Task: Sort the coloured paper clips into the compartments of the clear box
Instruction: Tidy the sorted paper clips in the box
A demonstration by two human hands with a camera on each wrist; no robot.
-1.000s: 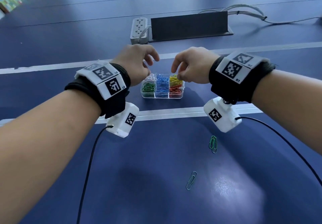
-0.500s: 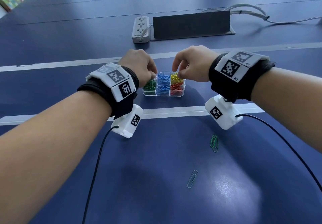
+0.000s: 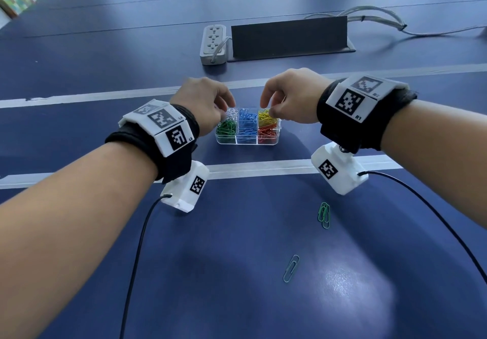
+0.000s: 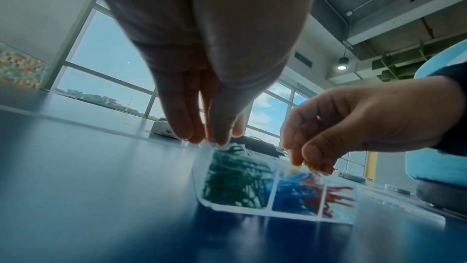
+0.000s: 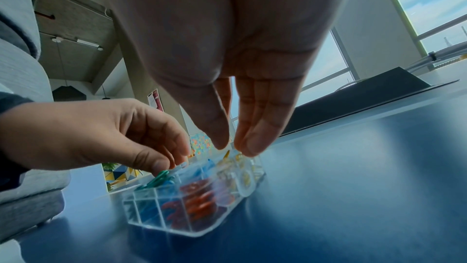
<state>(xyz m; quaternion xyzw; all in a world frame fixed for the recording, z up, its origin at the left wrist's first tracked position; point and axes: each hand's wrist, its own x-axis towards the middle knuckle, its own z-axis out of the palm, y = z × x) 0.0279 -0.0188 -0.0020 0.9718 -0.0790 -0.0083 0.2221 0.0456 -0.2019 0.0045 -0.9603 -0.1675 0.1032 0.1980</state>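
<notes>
While both hands hover over the clear plastic box [image 3: 247, 140] on the blue surface [image 3: 237, 299], the left hand [image 3: 203, 101] pinches at its white compartment, the right hand [image 3: 292, 96] pinches over the yellow. Three wire paper clips lie loose: two green [image 3: 324, 215], one teal [image 3: 291, 268].

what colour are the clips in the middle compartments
Blue clips, clearest in the head view.

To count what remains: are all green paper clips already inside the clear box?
No, green paper clips lie on the blue table, outside the clear plastic box.
</notes>
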